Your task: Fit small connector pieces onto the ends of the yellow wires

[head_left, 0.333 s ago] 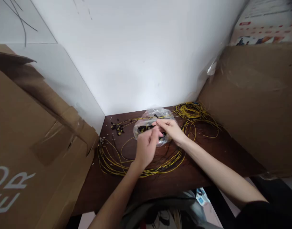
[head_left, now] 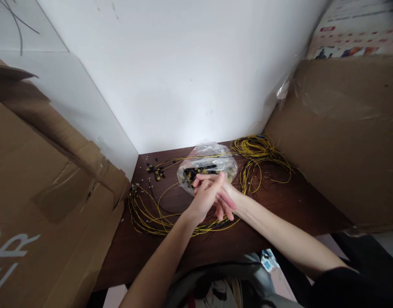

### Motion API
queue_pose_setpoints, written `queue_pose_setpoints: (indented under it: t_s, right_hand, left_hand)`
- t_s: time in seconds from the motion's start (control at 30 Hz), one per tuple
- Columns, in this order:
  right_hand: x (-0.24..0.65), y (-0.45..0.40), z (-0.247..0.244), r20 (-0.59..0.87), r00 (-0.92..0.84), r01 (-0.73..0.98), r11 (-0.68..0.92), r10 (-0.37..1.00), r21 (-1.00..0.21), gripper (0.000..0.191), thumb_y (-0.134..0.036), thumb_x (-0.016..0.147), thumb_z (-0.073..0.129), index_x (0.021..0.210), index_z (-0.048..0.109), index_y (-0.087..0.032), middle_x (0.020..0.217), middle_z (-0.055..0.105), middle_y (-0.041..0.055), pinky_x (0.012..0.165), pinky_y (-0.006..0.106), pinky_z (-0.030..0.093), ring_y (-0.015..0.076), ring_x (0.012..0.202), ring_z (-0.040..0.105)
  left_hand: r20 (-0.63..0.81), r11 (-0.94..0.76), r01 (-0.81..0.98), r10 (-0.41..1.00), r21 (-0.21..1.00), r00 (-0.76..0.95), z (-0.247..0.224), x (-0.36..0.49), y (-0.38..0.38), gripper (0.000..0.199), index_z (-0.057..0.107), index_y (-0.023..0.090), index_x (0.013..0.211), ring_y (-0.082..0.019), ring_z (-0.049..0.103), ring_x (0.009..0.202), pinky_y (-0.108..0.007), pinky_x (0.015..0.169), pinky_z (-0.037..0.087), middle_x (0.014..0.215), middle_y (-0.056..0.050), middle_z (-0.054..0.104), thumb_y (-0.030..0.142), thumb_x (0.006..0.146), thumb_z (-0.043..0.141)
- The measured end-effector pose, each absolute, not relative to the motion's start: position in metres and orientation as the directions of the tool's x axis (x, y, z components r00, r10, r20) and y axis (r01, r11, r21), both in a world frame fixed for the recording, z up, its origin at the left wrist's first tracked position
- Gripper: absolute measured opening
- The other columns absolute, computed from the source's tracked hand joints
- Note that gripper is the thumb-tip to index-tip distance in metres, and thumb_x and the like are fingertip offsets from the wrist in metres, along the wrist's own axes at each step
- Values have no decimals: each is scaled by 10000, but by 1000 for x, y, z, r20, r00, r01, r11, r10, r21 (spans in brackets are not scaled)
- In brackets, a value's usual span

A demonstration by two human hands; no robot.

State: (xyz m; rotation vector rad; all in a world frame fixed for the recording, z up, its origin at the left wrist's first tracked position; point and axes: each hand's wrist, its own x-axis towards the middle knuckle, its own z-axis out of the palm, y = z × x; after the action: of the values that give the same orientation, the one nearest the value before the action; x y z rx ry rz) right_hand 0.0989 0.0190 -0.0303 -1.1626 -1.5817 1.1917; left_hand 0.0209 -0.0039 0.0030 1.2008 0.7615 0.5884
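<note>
My left hand [head_left: 206,197] lies across my right hand [head_left: 227,191], with the two touching near the middle of the brown table [head_left: 180,254]. The fingers of both hands are spread and partly overlap, and nothing shows in them. Just beyond them sits a clear plastic bag [head_left: 206,162] holding black and yellow pieces. Yellow and black wires [head_left: 148,222] curve in a loose loop around and beneath my hands. Another coil of yellow wire [head_left: 254,147] rests at the back right. Small black and yellow connectors [head_left: 158,173] are scattered left of the bag.
A large cardboard box [head_left: 55,171] stands on the left, and another box [head_left: 337,137] on the right. Behind the table rises a white wall [head_left: 183,77]. Tiny white bits lie near the left wire ends.
My left hand has opened and moved over my right hand. My right fingers, earlier pinched near the bag, are now spread and lower. The small black piece by the right fingertips no longer shows there.
</note>
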Motion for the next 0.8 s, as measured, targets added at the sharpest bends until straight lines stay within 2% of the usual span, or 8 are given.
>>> queue_pose_setpoints:
  t_s: [0.07, 0.17, 0.3, 0.37, 0.53, 0.67, 0.73, 0.8]
  right_hand:
    - [98, 22, -28, -79, -250, 61, -65, 965, -996, 466, -495, 895, 377, 786, 693, -171, 341, 461, 10, 509, 350, 498, 156, 354, 528]
    - [95, 22, -20, -158, -260, -24, -170, 953, -985, 443, -502, 891, 372, 828, 675, -186, 397, 519, 7, 563, 363, 516, 164, 404, 564]
    - [96, 19, -7, -290, -329, -193, -364, 899, -911, 497, -557, 868, 346, 834, 640, -158, 473, 575, 23, 481, 310, 502, 154, 402, 562]
    - [101, 20, -3, -328, -362, -235, -425, 873, -874, 446, -527, 855, 390, 856, 616, -142, 506, 593, 27, 406, 271, 467, 146, 390, 551]
    - [121, 32, -7, -184, -300, -156, -238, 936, -959, 292, -427, 793, 529, 789, 594, -142, 513, 576, -7, 336, 205, 387, 106, 364, 504]
    - [131, 42, -15, 43, -240, -108, 17, 970, -994, 331, -421, 750, 591, 571, 557, -145, 472, 538, -28, 484, 181, 436, 73, 457, 507]
    - [133, 45, -19, 60, -227, -132, 30, 972, -991, 346, -451, 736, 599, 570, 569, -148, 505, 571, -18, 540, 200, 454, 83, 506, 538]
    - [135, 47, -23, 38, -215, -132, 10, 976, -991, 351, -483, 721, 606, 623, 611, -146, 583, 629, 12, 559, 217, 460, 102, 562, 578]
  left_hand:
    - [-238, 297, -5, 774, 955, 586, 2, 21, -2, 801, 661, 25, 592, -122, 436, 223, -197, 235, 298, 316, -89, 509, 726, 752, 308]
    - [-263, 316, -7, 802, 949, 536, 2, 23, -2, 796, 636, 52, 524, -139, 442, 219, -213, 228, 318, 285, -79, 480, 754, 721, 318]
    - [-237, 248, 24, 885, 968, 401, 0, 27, -1, 753, 588, 86, 444, -138, 428, 218, -223, 235, 317, 261, -59, 443, 728, 741, 331]
    - [-183, 178, 50, 907, 983, 378, -4, 27, 1, 745, 604, 82, 471, -132, 441, 242, -227, 264, 340, 297, -64, 478, 694, 777, 310]
    - [53, -151, 152, 857, 977, 513, -6, 14, 10, 621, 674, 79, 629, -75, 419, 333, -201, 405, 371, 447, -64, 591, 523, 873, 315]
    - [228, -381, 329, 878, 864, 420, 0, -2, 20, 418, 681, 131, 734, -96, 488, 442, -222, 523, 409, 572, -29, 646, 349, 893, 362]
    - [349, -476, 413, 870, 777, 347, 0, -10, 24, 294, 674, 159, 822, -123, 571, 582, -236, 609, 429, 688, -20, 677, 240, 867, 395]
    - [445, -523, 469, 852, 712, 275, -4, -17, 27, 296, 666, 179, 865, -141, 604, 702, -248, 665, 433, 774, -17, 685, 120, 814, 381]
